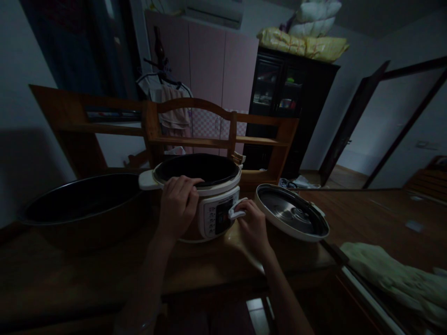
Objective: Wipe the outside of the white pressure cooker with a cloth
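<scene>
A white electric pressure cooker point(188, 190) stands lidless on the wooden desk, its dark inside showing. My left hand point(179, 202) grips the front of its rim, with the fingers bent over the edge. In my right hand point(253, 223) is a folded white cloth point(238, 209), pinched between the fingers and held at the right side of the control panel point(218, 215). Just right of that hand lies the round lid point(291, 211), its metal underside facing up. Part of the cooker's lower front is hidden behind my left hand and wrist.
A large dark basin point(84, 218) is close on the cooker's left. Behind it rises a wooden shelf point(195, 106) fixed along the desk's back. Pale green fabric point(391, 274) lies at the lower right. Beyond are pink wardrobes point(206, 65) and a black cabinet point(307, 97).
</scene>
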`<state>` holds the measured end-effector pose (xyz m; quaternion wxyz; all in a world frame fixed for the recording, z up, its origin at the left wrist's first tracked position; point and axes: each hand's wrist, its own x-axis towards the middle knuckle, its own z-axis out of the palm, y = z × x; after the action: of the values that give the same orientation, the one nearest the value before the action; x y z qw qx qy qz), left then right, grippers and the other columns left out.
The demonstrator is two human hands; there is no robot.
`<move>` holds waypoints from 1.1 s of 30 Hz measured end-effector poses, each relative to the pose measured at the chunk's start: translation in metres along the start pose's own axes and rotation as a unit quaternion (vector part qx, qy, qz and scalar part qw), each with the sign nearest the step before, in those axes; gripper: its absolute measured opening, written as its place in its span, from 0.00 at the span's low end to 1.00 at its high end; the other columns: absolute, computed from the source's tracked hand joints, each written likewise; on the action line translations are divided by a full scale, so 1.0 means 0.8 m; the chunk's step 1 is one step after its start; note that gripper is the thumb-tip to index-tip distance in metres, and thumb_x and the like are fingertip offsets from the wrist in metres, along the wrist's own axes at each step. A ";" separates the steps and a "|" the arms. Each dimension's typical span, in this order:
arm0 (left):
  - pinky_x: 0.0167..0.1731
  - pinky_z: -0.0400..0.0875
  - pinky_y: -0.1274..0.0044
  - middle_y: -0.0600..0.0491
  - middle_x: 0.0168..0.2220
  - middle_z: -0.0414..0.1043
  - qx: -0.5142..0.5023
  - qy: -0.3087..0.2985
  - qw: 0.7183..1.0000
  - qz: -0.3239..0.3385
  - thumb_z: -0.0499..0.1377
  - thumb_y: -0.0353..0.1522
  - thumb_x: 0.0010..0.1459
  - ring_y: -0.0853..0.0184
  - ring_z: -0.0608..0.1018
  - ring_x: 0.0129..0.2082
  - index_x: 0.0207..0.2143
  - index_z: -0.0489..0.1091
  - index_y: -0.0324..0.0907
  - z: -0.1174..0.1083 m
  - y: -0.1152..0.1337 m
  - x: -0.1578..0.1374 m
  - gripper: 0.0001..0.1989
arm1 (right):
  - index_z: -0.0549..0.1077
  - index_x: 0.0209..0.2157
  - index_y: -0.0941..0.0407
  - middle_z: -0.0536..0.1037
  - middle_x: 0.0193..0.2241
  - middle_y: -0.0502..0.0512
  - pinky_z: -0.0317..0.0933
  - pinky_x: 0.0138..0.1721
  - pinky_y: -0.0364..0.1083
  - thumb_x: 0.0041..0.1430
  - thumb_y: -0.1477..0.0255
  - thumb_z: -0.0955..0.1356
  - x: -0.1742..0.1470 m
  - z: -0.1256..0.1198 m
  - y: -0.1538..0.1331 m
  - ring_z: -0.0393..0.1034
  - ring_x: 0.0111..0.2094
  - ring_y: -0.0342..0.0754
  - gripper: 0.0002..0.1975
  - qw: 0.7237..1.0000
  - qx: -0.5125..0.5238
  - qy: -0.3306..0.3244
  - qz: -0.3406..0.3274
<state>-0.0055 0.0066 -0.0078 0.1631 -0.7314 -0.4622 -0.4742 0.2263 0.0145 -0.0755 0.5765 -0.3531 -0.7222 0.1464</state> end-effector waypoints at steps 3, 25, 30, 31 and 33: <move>0.53 0.61 0.63 0.49 0.42 0.72 0.000 -0.004 1.000 0.002 0.44 0.32 0.67 0.58 0.70 0.45 0.48 0.71 0.44 0.000 -0.001 0.000 0.17 | 0.74 0.33 0.53 0.75 0.36 0.52 0.63 0.43 0.47 0.53 0.84 0.67 -0.007 0.003 0.004 0.70 0.40 0.50 0.12 1.000 -0.001 -0.004 0.003; 0.53 0.61 0.62 0.49 0.42 0.71 0.000 -0.004 1.000 0.000 0.44 0.33 0.67 0.58 0.70 0.45 0.48 0.71 0.45 -0.002 0.001 0.000 0.18 | 0.72 0.33 0.53 0.76 0.35 0.51 0.63 0.42 0.46 0.49 0.85 0.65 -0.036 0.007 0.026 0.71 0.40 0.50 0.14 0.999 -0.008 -0.033 0.032; 0.54 0.61 0.62 0.49 0.42 0.71 -0.004 -0.005 1.000 -0.001 0.44 0.33 0.67 0.58 0.70 0.46 0.49 0.71 0.45 -0.002 0.001 0.000 0.18 | 0.72 0.33 0.52 0.76 0.34 0.51 0.63 0.41 0.46 0.49 0.85 0.65 -0.043 0.009 0.027 0.72 0.38 0.50 0.14 0.999 -0.017 -0.033 0.039; 0.54 0.61 0.62 0.49 0.42 0.71 -0.005 -0.004 1.000 0.000 0.44 0.32 0.67 0.58 0.70 0.46 0.49 0.71 0.45 -0.002 0.001 0.000 0.18 | 0.72 0.33 0.52 0.76 0.34 0.51 0.63 0.41 0.46 0.49 0.85 0.65 -0.045 0.009 0.028 0.72 0.39 0.50 0.14 0.998 -0.020 -0.038 0.042; 0.54 0.61 0.62 0.49 0.42 0.71 -0.003 -0.003 1.000 0.000 0.44 0.32 0.67 0.58 0.70 0.46 0.49 0.71 0.45 -0.001 0.001 -0.001 0.18 | 0.72 0.33 0.53 0.76 0.34 0.51 0.63 0.41 0.45 0.48 0.86 0.64 -0.050 0.009 0.029 0.72 0.38 0.49 0.15 0.997 -0.025 -0.058 0.045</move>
<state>-0.0056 0.0052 -0.0074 0.1595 -0.7332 -0.4613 -0.4734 0.2307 0.0054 -0.1209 0.5177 -0.3907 -0.7409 0.1744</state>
